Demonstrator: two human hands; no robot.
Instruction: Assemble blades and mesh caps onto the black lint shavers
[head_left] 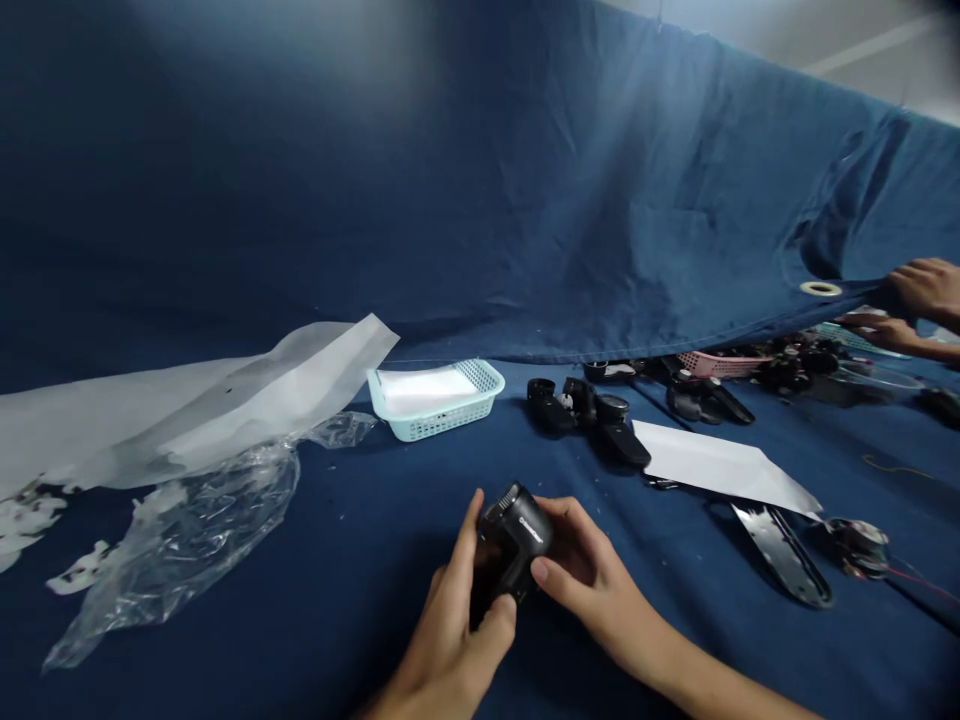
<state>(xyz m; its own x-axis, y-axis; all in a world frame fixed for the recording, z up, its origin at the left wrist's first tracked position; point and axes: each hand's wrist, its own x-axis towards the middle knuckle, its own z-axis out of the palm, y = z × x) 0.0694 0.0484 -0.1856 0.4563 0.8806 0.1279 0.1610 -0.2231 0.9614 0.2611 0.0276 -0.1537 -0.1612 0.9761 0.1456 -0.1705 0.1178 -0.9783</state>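
Observation:
Both of my hands are around a small black device shaped like a hair dryer (527,527), with a ribbed end and white lettering on its rounded head. My left hand (459,628) grips its handle side, the thumb near the handle's lower end and a finger up beside the head. My right hand (592,575) closes on the other side, its thumb on the handle and fingers partly hidden behind the head. The device is held tilted above the blue cloth (360,560). Its exact kind is unclear.
A light-blue basket (442,424) holds white paper. Clear plastic (217,540) and a white sheet (247,400) lie left. Black housings (577,410), white paper (720,465), a shell (787,560) and a wired motor (859,545) lie right. Another person's hands (926,290) hold the hanging blue curtain (585,180).

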